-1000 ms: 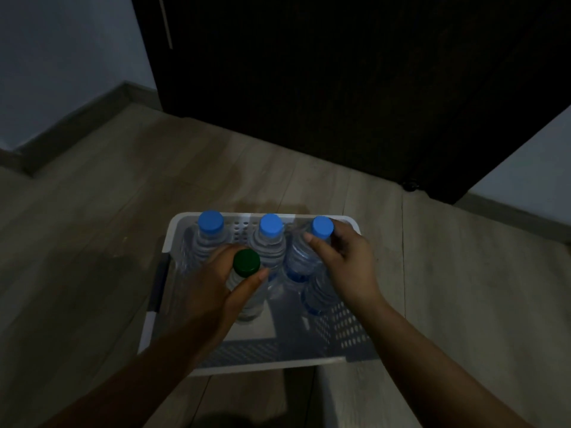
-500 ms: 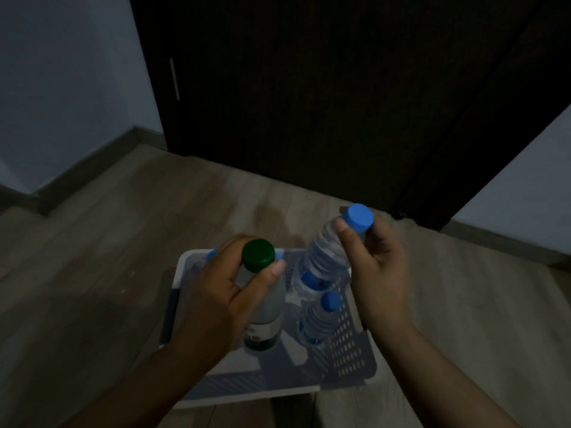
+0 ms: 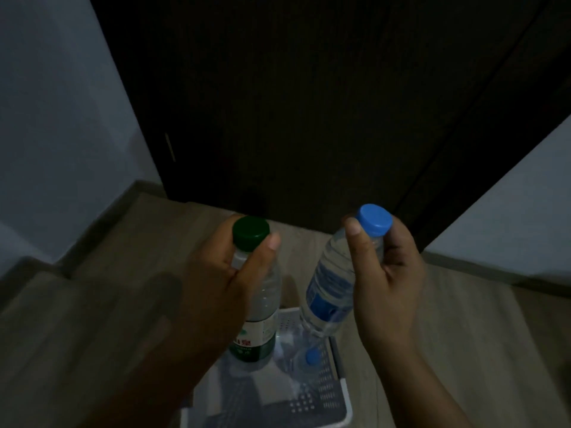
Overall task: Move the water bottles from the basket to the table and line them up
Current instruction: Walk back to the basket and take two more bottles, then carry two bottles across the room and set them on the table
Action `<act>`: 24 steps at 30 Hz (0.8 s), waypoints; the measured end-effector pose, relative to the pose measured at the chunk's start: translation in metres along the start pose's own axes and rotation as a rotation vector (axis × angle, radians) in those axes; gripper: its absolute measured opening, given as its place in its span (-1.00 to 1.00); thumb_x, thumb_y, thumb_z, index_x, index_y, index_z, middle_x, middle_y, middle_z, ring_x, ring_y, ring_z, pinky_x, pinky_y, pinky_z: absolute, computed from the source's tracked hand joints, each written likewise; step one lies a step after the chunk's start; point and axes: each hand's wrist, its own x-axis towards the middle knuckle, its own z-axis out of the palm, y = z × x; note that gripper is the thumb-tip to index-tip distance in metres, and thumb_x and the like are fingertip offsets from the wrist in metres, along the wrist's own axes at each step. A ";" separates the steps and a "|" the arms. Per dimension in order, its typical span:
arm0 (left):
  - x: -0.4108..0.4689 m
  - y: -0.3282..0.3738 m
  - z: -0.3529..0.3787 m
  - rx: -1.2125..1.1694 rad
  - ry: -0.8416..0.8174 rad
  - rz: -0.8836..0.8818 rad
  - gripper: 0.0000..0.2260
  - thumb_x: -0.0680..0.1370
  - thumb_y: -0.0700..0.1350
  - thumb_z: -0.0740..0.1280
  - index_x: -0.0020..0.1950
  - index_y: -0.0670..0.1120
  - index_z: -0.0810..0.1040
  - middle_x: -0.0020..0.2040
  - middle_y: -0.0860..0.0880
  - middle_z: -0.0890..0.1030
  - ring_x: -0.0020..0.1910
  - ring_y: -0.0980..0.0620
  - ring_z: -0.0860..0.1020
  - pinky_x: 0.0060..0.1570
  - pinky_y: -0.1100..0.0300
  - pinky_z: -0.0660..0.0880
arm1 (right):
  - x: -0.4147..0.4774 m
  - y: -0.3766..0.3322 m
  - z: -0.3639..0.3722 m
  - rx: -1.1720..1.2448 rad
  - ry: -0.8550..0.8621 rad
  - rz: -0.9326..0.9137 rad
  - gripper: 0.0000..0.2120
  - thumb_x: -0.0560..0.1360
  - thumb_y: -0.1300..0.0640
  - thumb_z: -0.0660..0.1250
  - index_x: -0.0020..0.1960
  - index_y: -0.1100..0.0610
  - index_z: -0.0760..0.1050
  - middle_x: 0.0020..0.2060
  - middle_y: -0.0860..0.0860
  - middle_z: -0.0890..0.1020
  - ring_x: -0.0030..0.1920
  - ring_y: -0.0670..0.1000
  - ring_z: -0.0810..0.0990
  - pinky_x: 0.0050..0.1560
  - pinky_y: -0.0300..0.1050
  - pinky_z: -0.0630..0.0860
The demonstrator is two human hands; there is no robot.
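Note:
My left hand (image 3: 222, 282) grips a clear water bottle with a green cap and green label (image 3: 262, 316) by its neck, lifted above the white basket (image 3: 336, 396). In my right hand (image 3: 386, 279) hangs a clear bottle with a blue cap and blue label (image 3: 332, 291), pinched at the neck and tilted with its base toward the basket. One more blue-capped bottle (image 3: 312, 356) stands inside the basket at its right side. My left arm hides the basket's left half.
The basket sits on a wooden floor (image 3: 463, 335). A dark door (image 3: 293, 103) fills the wall ahead, with pale walls (image 3: 55, 134) and skirting on both sides. No table is in view.
Both hands have risen further with their bottles, which now hang well above the basket. The view has tilted up toward the door, so less of the basket shows.

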 end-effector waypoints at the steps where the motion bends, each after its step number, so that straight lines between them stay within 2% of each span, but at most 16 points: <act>1: 0.010 0.022 -0.004 0.010 0.010 -0.006 -0.85 0.51 0.06 0.27 -0.13 0.01 0.52 -0.15 0.11 0.58 -0.21 0.31 0.56 -0.27 0.58 0.41 | 0.010 -0.021 0.002 0.000 0.001 0.010 -0.89 0.50 0.00 0.28 0.00 -0.04 0.51 -0.20 -0.18 0.61 -0.19 -0.21 0.59 -0.19 -0.42 0.49; 3: 0.030 0.069 -0.017 0.019 0.033 -0.032 -0.82 0.49 0.06 0.25 -0.14 -0.03 0.52 -0.19 0.05 0.57 -0.22 0.24 0.55 -0.27 0.52 0.42 | 0.031 -0.067 0.003 0.016 0.007 0.021 -0.88 0.49 -0.01 0.29 0.00 -0.04 0.51 -0.22 -0.17 0.61 -0.21 -0.21 0.60 -0.22 -0.43 0.49; 5: 0.049 0.119 -0.032 0.060 0.013 -0.054 -0.71 0.47 0.17 0.22 -0.08 -0.03 0.52 -0.24 0.01 0.57 -0.22 0.17 0.56 -0.28 0.43 0.45 | 0.053 -0.116 0.004 0.021 0.015 0.015 -0.90 0.49 0.01 0.29 -0.01 -0.04 0.52 -0.23 -0.16 0.61 -0.22 -0.21 0.59 -0.22 -0.44 0.48; 8: 0.073 0.199 -0.055 0.113 -0.024 0.003 -0.60 0.45 0.27 0.15 -0.03 -0.02 0.53 -0.22 0.04 0.58 -0.20 0.18 0.57 -0.26 0.45 0.46 | 0.086 -0.197 0.002 0.013 0.013 -0.013 -0.93 0.51 0.05 0.29 -0.02 -0.03 0.51 -0.24 -0.13 0.60 -0.22 -0.19 0.58 -0.22 -0.44 0.47; 10: 0.090 0.256 -0.072 0.003 -0.003 -0.011 -0.63 0.46 0.25 0.16 -0.08 -0.03 0.53 -0.22 0.05 0.60 -0.22 0.18 0.59 -0.26 0.48 0.45 | 0.109 -0.256 0.000 0.022 0.021 -0.027 -0.93 0.51 0.02 0.29 -0.04 -0.03 0.52 -0.23 -0.06 0.59 -0.24 -0.16 0.58 -0.24 -0.41 0.48; 15: 0.129 0.396 -0.121 -0.066 0.028 0.050 -0.70 0.49 0.21 0.21 -0.19 0.00 0.53 -0.26 0.05 0.60 -0.27 0.18 0.58 -0.33 0.48 0.44 | 0.166 -0.408 -0.006 0.029 0.023 -0.070 -0.89 0.52 0.03 0.28 -0.04 0.04 0.53 -0.24 -0.01 0.58 -0.27 -0.13 0.58 -0.26 -0.41 0.49; 20: 0.160 0.516 -0.173 -0.137 0.086 0.112 -0.68 0.49 0.16 0.23 -0.20 -0.08 0.54 -0.27 0.05 0.61 -0.29 0.20 0.58 -0.31 0.50 0.42 | 0.207 -0.544 -0.012 -0.014 0.042 -0.146 -0.90 0.52 0.03 0.28 -0.06 0.03 0.53 -0.25 0.00 0.58 -0.28 -0.09 0.58 -0.26 -0.42 0.49; 24: 0.170 0.593 -0.213 -0.127 0.094 0.150 -0.72 0.50 0.18 0.24 -0.20 -0.01 0.55 -0.28 0.14 0.61 -0.27 0.24 0.58 -0.30 0.53 0.41 | 0.225 -0.633 -0.018 0.019 0.101 -0.169 -0.84 0.49 -0.06 0.29 -0.08 0.00 0.56 -0.25 0.03 0.61 -0.28 -0.05 0.60 -0.27 -0.30 0.55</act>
